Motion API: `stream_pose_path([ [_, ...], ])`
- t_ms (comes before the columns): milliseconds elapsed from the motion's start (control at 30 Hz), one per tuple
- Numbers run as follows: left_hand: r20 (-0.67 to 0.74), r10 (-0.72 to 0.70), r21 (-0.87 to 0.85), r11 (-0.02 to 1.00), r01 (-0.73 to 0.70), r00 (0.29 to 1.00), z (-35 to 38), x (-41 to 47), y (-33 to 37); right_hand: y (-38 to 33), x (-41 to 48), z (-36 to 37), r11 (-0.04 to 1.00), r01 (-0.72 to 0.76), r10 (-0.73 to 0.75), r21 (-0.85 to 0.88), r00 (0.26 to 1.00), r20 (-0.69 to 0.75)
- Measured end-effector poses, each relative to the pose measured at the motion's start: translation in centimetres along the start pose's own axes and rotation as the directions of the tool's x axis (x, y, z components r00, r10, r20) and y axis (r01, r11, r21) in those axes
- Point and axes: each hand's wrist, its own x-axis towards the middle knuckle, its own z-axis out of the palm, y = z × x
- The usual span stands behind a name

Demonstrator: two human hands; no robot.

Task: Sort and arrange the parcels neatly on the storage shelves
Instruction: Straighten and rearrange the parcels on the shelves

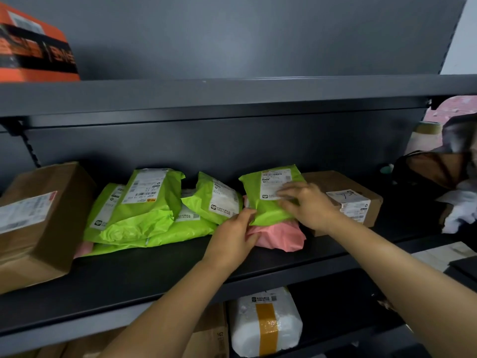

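Note:
On the dark middle shelf a green mailer bag with a white label lies on top of a pink mailer bag. My left hand grips the green bag's lower left corner where it meets the pink bag. My right hand lies flat on the green bag's right side, fingers over the label. To the left sits a pile of several green mailer bags. A small brown box stands just right of my right hand.
A large cardboard box fills the shelf's left end. An orange box sits on the upper shelf. Below, a white foam parcel with yellow tape and cardboard boxes. Bags and clutter lie past the shelf's right end.

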Motion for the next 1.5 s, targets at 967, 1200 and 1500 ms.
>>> stream_pose_path([
  [967,-0.331,-0.369,-0.015,0.922,0.387,0.868,-5.6,3.1,-4.2,-1.0,-0.1,3.6,0.956,0.145,-0.121,-0.257,0.987,0.107],
  [1200,-0.508,-0.545,-0.5,0.817,0.287,0.667,-7.6,3.7,-3.1,-1.1,-0.2,3.4,0.946,0.155,-0.125,-0.283,0.985,0.123],
  [1500,-0.105,-0.779,-0.944,0.274,0.185,0.618,-6.5,4.3,-1.6,-1.2,0.5,1.2,0.998,0.013,-0.021,0.061,0.99,0.137],
])
